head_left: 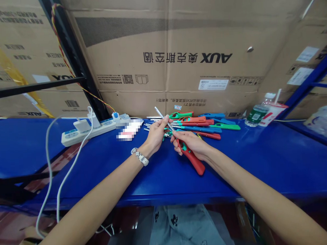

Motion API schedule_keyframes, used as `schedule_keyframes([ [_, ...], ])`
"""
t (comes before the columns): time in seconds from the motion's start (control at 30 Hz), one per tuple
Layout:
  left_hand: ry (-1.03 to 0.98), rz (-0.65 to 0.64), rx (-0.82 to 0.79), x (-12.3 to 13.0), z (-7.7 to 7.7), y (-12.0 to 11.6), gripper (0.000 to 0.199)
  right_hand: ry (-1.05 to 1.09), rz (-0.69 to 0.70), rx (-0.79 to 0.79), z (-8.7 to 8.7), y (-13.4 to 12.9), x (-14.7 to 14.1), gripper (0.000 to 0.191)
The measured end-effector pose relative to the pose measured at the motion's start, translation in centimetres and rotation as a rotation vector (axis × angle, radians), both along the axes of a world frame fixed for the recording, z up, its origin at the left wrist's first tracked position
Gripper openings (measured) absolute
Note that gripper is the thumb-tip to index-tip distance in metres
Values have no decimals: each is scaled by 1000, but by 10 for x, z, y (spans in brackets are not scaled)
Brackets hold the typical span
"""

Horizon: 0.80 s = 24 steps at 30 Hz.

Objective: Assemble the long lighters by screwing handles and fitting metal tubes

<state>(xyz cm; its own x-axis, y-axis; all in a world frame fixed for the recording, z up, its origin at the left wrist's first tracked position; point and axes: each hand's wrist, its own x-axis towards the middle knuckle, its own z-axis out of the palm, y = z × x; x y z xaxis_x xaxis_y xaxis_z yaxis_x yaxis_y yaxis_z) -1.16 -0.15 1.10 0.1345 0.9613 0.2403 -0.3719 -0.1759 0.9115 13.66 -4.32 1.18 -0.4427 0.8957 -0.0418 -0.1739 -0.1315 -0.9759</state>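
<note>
On the cardboard (124, 63) behind the blue worktop (154, 176) we read AUX and 奥克斯空调, upside down. Our left grip (156, 134) pinches the metal tube (159, 112) of a red lighter (195, 163); our right grip (190, 142) wraps its handle, just before more lighters (197, 129). We cannot read the bottle's green label (255, 116).

the right hand (189, 140) hides part of the red lighter (195, 161) and the spot where the metal tube (159, 112) would meet it; the left hand (156, 135) covers a stretch of that tube. toward three o'clock, lighters in the pile (224, 126) overlap, their count unclear; farther out, a bottle (256, 114) partly hides a cup (275, 113), and the edge crops a plastic bag (323, 122). at nine, a pixelated patch (130, 130) is unreadable. at two, the label's (213, 84) print is too small. at six, grey clothing (180, 225) is cut off.
</note>
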Motion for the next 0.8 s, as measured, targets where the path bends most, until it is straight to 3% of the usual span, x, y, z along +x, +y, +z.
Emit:
schedule_keyframes([
  [0.3, -4, -12, -6, 2, 0, -2, 36, -57, -26, -60, 4, -3, -3, 37],
  [0.6, 49, -180, 26, 2, 4, -9, 39, -71, -29, -15, 8, -3, 0, 35],
  [0.8, 108, -318, 13, -1, -8, -6, 25, -11, -79, -76, 10, -3, 4, 46],
])
